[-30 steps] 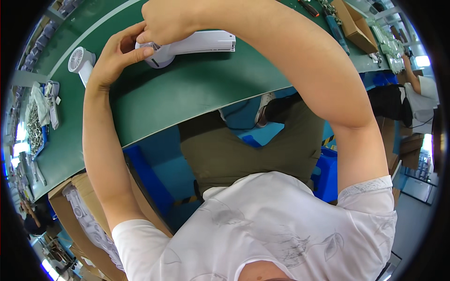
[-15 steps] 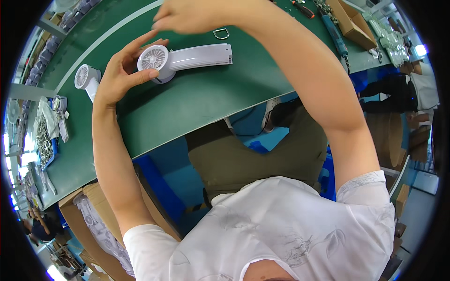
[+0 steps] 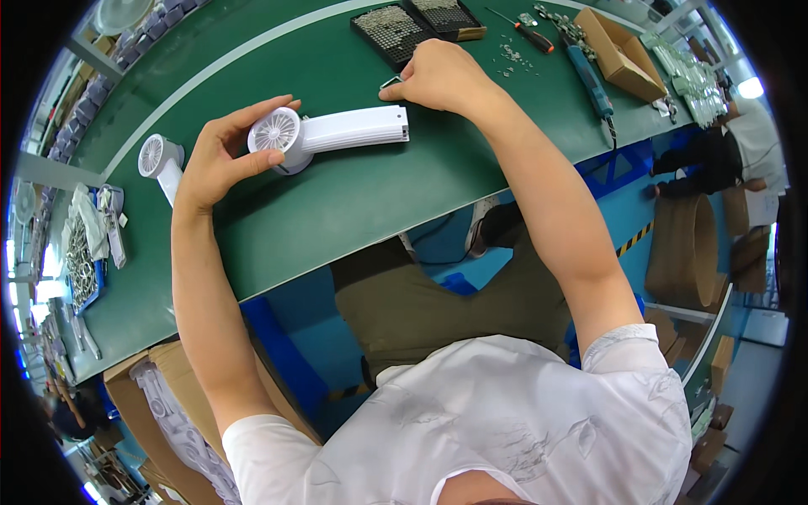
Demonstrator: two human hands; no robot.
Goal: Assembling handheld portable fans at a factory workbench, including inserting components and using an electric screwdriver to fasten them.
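A white handheld fan (image 3: 353,129) lies on the green table with its round grille toward the left and its handle pointing right. My left hand (image 3: 217,160) is closed around the fan head, thumb at the near side and fingers at the far side. Beyond the handle, my right hand (image 3: 444,76) pinches a small D-shaped metal ring (image 3: 390,82) at the tabletop; the fingers hide part of the ring. Left of my left hand, a second white fan (image 3: 153,156) rests on the table, partly hidden behind my wrist.
Beyond my right hand stands a black screw tray (image 3: 389,34). A screwdriver (image 3: 534,38), loose screws (image 3: 512,57), a blue electric screwdriver (image 3: 591,82) and a cardboard box (image 3: 619,52) are at the right. A blue bin of metal parts (image 3: 82,265) stands left; a carton of white parts (image 3: 172,412) sits below the table edge.
My right hand has moved from above the fan head rightward to the metal ring and taken hold of it. The left hand stays on the fan.
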